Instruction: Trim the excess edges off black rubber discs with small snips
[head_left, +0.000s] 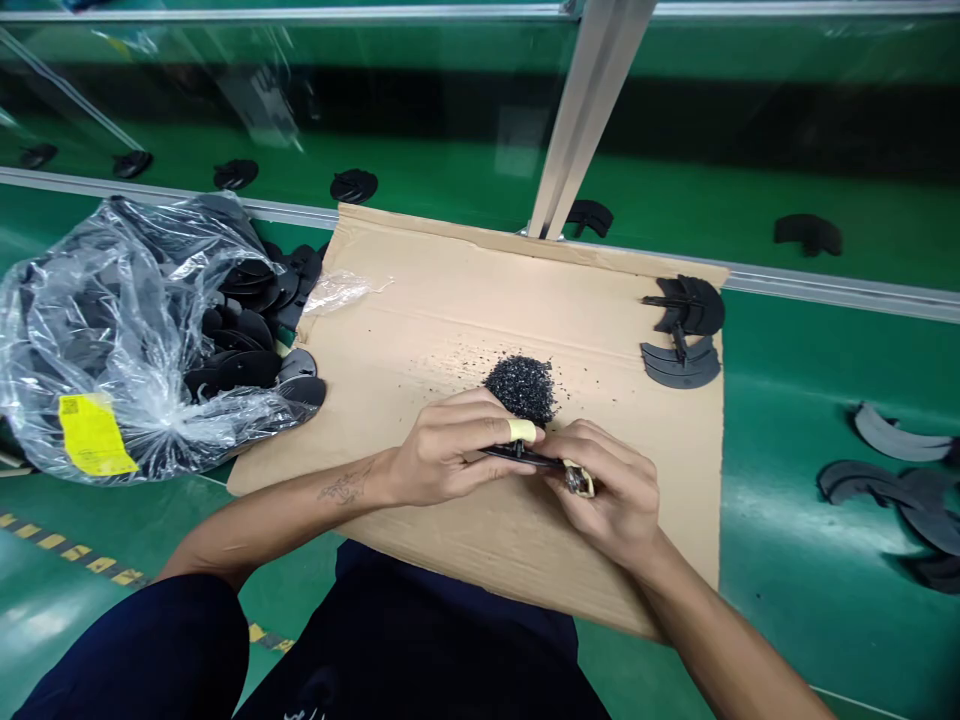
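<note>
My left hand (450,450) is closed on a thin black plastic part (517,454), seen nearly edge-on, with a pale yellow cover on one finger. My right hand (611,485) is closed against the part's right end. Between its fingers shows a small dark, shiny thing with a yellowish rim (579,479); its kind is unclear. Just beyond the hands, a heap of small black scraps (521,388) lies on a cardboard sheet (420,270), with loose bits scattered around it.
At left, a clear plastic bag (142,340) with a yellow label spills black discs (240,365). Black curved parts (682,335) lie on the cardboard's right edge; several more (915,500) rest on the green surface farther right. A metal post (589,120) rises behind the cardboard.
</note>
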